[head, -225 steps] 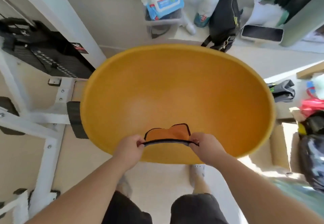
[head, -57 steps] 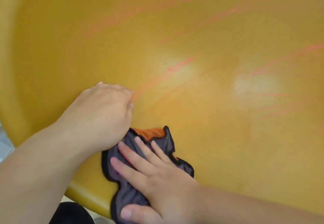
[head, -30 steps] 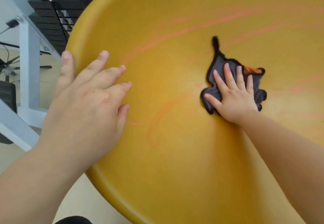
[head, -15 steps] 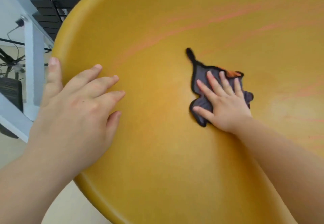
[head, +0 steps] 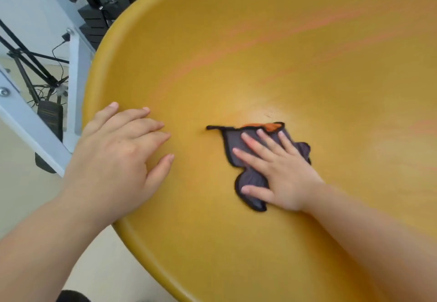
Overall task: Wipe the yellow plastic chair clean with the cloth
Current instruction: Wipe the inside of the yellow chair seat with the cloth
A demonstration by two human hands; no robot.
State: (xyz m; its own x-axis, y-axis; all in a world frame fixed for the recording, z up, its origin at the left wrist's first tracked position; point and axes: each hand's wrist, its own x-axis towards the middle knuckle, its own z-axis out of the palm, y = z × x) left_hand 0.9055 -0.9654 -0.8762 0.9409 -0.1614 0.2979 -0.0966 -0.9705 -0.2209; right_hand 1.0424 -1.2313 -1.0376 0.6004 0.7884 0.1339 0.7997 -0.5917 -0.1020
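Note:
The yellow plastic chair (head: 295, 48) fills most of the head view as a wide curved shell, with faint reddish streaks across its upper part. A small grey cloth (head: 250, 176) with a black hem and an orange corner lies flat on the shell near the middle. My right hand (head: 276, 171) presses on the cloth with its fingers straight and spread. My left hand (head: 115, 157) rests flat on the shell just inside its left rim, fingers straight, a short way left of the cloth.
A white metal frame (head: 75, 84) stands close against the chair's left rim. Behind it are black tripod legs (head: 26, 65) with cables and black equipment (head: 99, 6). Pale floor (head: 21, 183) shows at the lower left.
My right hand has slid the cloth down and toward me across the shell. My left hand has stayed flat by the left rim. The view has shifted slightly to the right.

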